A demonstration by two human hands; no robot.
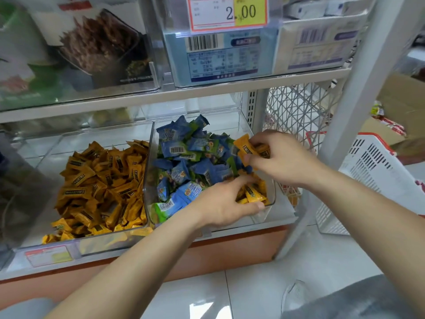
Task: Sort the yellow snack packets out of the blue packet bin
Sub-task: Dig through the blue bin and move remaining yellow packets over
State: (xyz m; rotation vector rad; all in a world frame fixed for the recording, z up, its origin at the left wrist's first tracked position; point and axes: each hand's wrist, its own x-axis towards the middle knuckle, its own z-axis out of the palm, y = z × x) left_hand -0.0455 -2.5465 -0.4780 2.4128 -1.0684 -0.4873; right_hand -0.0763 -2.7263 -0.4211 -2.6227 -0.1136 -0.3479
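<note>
Several yellow packets (246, 147) pinched in your right hand (284, 157), left hand (220, 203) spread open, holding nothing — likely light, slippery; grip mid-wrapper.

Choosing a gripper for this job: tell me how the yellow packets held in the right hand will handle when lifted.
Probably light: the right hand pinches a few yellow packets at once. Likely floppy at the flat crimped ends, plumper and firmer in the middle. The wrap looks glossy, so they may slip from a light pinch.
</note>
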